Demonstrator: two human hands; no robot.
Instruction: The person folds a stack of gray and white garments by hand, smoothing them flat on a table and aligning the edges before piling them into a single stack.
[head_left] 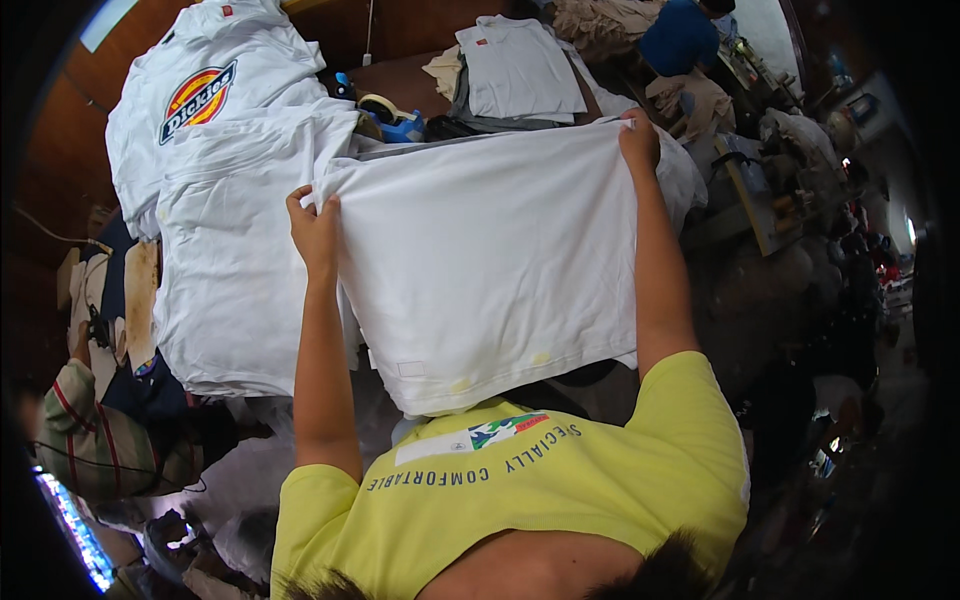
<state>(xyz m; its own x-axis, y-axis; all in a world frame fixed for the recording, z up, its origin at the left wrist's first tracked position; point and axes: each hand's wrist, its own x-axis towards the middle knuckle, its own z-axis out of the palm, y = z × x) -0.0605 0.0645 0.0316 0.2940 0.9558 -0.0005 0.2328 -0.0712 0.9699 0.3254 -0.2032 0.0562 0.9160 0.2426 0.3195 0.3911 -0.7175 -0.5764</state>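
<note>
At left lies a stack of white fabric shirts [230, 290]; to its right, the left hand [318, 235] pinches the far left corner of a white, roughly rectangular knit-fabric garment [490, 250], spread between both hands in front of the torso. At right, the right hand [640, 150] grips the far right corner. The garment should handle as light, soft and limp; hold opposite corners to limit sagging.

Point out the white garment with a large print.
The shirt at the upper left, bearing a red, yellow and blue emblem; the held garment and folded shirt at top centre show none.
</note>
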